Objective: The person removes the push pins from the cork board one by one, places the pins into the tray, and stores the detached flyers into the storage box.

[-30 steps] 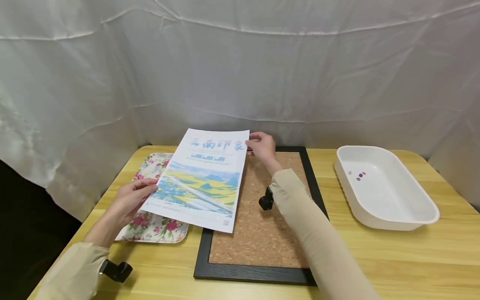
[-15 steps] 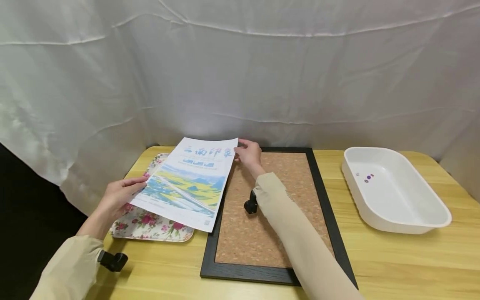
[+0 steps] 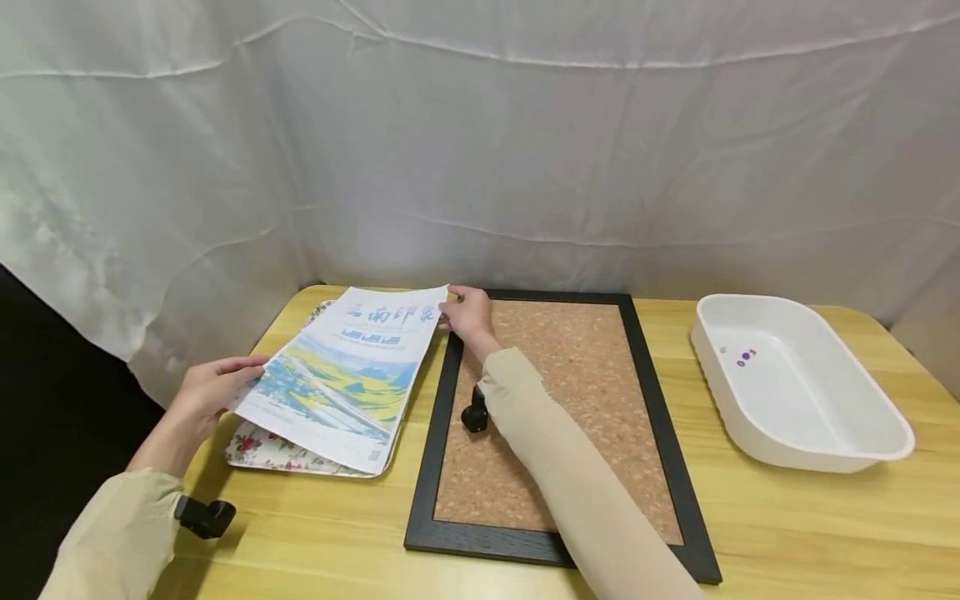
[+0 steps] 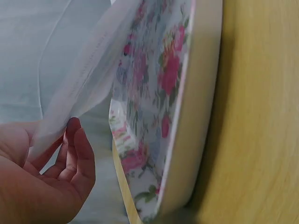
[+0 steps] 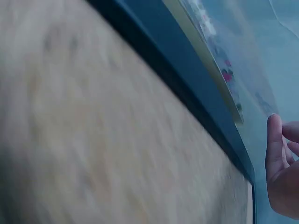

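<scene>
Printed sheet held at two corners above the floral tray, left of the cork board.

Left hand (image 3: 201, 392) pinches the sheet's (image 3: 345, 367) near-left edge, left of the cork board (image 3: 570, 400); in the left wrist view its fingers (image 4: 77, 154) curl under the paper with the thumb side above. The sheet, printed with a yellow-and-blue landscape, sits tilted over the floral tray (image 3: 258, 446), covering most of it; whether paper touches tray cannot be told. Right hand (image 3: 467, 314) pinches the sheet's far-right corner, over the board's far-left frame corner, fingers closed on the paper. A white tub (image 3: 806, 387) stands on the desk (image 3: 787, 533) well right of the board, small coloured bits inside.
</scene>
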### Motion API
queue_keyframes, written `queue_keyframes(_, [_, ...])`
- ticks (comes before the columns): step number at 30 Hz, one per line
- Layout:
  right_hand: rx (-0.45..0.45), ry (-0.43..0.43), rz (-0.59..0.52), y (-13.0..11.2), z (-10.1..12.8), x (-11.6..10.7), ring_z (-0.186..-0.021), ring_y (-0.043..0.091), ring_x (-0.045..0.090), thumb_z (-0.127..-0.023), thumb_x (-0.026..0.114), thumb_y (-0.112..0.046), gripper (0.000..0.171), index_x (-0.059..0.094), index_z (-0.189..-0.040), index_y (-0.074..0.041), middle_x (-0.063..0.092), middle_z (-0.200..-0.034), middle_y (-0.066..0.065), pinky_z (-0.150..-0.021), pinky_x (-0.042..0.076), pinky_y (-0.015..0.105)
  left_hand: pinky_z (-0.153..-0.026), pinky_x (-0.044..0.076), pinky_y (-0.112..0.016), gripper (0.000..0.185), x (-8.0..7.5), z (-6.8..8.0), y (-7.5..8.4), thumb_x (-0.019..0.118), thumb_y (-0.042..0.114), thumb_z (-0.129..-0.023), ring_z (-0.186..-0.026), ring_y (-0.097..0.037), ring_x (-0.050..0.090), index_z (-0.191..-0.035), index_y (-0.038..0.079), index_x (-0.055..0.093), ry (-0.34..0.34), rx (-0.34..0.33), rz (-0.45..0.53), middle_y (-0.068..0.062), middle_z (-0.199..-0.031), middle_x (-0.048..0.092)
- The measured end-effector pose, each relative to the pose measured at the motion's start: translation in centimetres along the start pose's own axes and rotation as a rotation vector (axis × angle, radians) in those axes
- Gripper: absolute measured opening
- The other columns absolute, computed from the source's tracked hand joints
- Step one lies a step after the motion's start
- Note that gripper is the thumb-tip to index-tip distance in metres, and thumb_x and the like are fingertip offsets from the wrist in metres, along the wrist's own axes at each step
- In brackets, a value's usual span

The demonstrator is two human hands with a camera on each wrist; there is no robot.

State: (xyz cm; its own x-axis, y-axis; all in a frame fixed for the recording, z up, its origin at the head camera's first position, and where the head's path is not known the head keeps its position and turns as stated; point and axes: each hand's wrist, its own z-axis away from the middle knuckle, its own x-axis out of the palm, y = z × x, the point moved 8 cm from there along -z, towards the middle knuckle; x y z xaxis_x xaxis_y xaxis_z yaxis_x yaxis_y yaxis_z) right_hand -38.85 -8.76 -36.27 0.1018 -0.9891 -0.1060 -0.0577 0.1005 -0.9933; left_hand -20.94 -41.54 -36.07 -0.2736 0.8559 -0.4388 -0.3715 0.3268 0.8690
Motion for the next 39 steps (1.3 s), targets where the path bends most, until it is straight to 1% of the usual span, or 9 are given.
queue_keyframes(7, [0.009, -0.031, 0.082, 0.0, 0.8, 1.3, -0.064, 0.027, 0.066, -0.09, 0.063, 0.004, 0.044, 0.057, -0.133, 0.002, 0.068, -0.094, 0.018, -0.065, 0.058, 0.037, -0.06, 0.055, -0.024, 0.034, -1.3, -1.2, -2.9, 0.071, 0.035, -0.089, -0.071, -0.012, 0.065, -0.116, 0.015, 0.072, 0.06, -0.029, 0.057, 0.002, -0.095, 0.063])
queue_keyframes(14, [0.006, -0.057, 0.129, -0.8, 1.2, 1.5, -0.062, 0.027, 0.065, -0.09, 0.061, 0.003, 0.043, 0.056, -0.133, 0.004, 0.069, -0.096, 0.02, -0.062, 0.057, 0.033, -0.063, 0.056, -0.027, 0.055, -1.4, 0.4, -0.8, 0.059, 0.029, -0.097, -0.07, -0.008, 0.063, -0.137, -0.008, 0.05, 0.029, 0.027, -0.059, -0.017, -0.116, 0.058])
queue_keyframes(20, [-0.03, -0.073, 0.243, -1.2, 1.1, 1.9, -0.062, 0.027, 0.067, -0.089, 0.062, 0.003, 0.041, 0.059, -0.129, 0.006, 0.069, -0.09, 0.016, -0.049, 0.048, 0.018, -0.062, 0.053, -0.025, 0.053, -1.4, 1.3, -1.0, 0.056, 0.028, -0.099, -0.071, -0.007, 0.059, -0.137, -0.009, 0.049, 0.032, 0.01, -0.128, -0.027, -0.125, 0.053])
queue_keyframes(23, [-0.06, -0.074, 0.334, -1.1, 1.0, 2.0, -0.05, 0.018, 0.059, -0.089, 0.061, 0.003, 0.01, 0.069, -0.093, 0.007, 0.06, -0.066, 0.006, -0.046, 0.038, 0.017, -0.063, 0.051, -0.024, 0.054, -1.2, 1.3, -1.3, 0.056, 0.029, -0.098, -0.073, -0.008, 0.057, -0.136, -0.009, 0.049, 0.023, 0.016, -0.148, -0.031, -0.132, 0.047])
queue_keyframes(26, [-0.11, -0.092, 0.428, -1.3, 1.0, 2.2, -0.042, 0.011, 0.043, -0.088, 0.059, 0.003, 0.035, 0.046, -0.057, -0.003, 0.04, -0.05, -0.001, -0.046, 0.028, 0.02, -0.062, 0.052, -0.024, 0.053, -1.1, 1.3, -1.6, 0.058, 0.03, -0.097, -0.075, -0.009, 0.057, -0.134, -0.008, 0.053, 0.017, 0.011, -0.148, -0.03, -0.129, 0.049])
queue_keyframes(28, [-0.139, -0.112, 0.479, -1.4, 1.0, 2.4, -0.04, 0.01, 0.033, -0.089, 0.057, 0.003, 0.045, 0.034, -0.052, -0.009, 0.032, -0.046, -0.002, -0.046, 0.024, 0.022, -0.063, 0.051, -0.023, 0.053, -1.1, 1.4, -1.7, 0.057, 0.03, -0.098, -0.079, -0.012, 0.057, -0.134, -0.008, 0.053, 0.016, 0.0, -0.158, -0.03, -0.13, 0.049])
queue_keyframes(33, [-0.148, -0.16, 0.508, -1.5, 1.2, 2.4, -0.042, 0.01, 0.02, -0.089, 0.056, 0.003, 0.047, 0.029, -0.053, -0.012, 0.024, -0.047, -0.003, -0.047, 0.021, 0.023, -0.07, 0.046, -0.022, 0.054, -0.8, 1.4, -1.4, 0.052, 0.028, -0.1, -0.101, -0.029, 0.054, -0.137, -0.011, 0.047, -0.012, 0.001, -0.2, -0.033, -0.138, 0.041])
queue_keyframes(37, [-0.145, -0.171, 0.533, -1.6, 1.3, 2.0, -0.046, 0.01, 0.015, -0.089, 0.056, 0.002, 0.049, 0.026, -0.054, -0.012, 0.018, -0.05, -0.004, -0.05, 0.02, 0.024, -0.084, 0.047, -0.034, 0.052, -0.6, 1.4, -1.3, 0.051, 0.025, -0.101, -0.121, -0.041, 0.044, -0.137, -0.013, 0.045, -0.055, 0.028, -0.203, -0.035, -0.141, 0.037])
queue_keyframes(39, [-0.138, -0.172, 0.55, -1.6, 1.4, 1.7, -0.046, 0.01, 0.014, -0.088, 0.056, 0.002, 0.049, 0.025, -0.054, -0.013, 0.017, -0.051, -0.004, -0.05, 0.019, 0.024, -0.086, 0.049, -0.037, 0.054, -0.6, 1.1, -1.5, 0.054, 0.028, -0.1, -0.115, -0.038, 0.052, -0.135, -0.012, 0.048, -0.064, 0.034, -0.214, -0.034, -0.138, 0.042])
